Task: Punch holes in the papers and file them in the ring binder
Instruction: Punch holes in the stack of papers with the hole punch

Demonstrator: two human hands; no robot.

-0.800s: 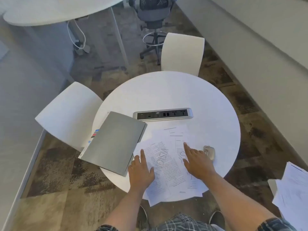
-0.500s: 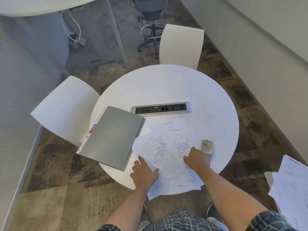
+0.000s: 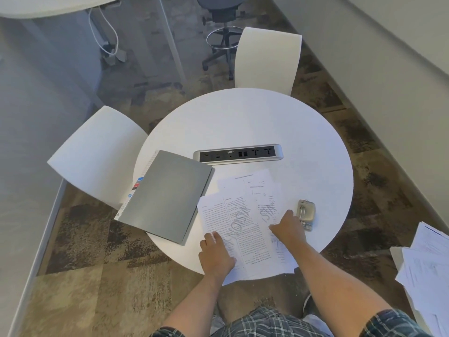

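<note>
Several printed papers lie fanned out on the near part of the round white table. My left hand presses flat on their lower left corner. My right hand rests on their right side, fingers curled on the sheets. A closed grey ring binder lies to the left, overhanging the table edge, coloured tabs showing at its left side. A small metal hole punch sits just right of my right hand, touching or nearly touching it.
A silver power and socket strip is set in the table middle. White chairs stand at the left and at the back. A loose stack of other papers lies at the right edge. A black office chair stands behind.
Both hands have slid back toward me over the papers, dragging them slightly nearer. The right hand's fingers have curled. The camera has tilted a little.
</note>
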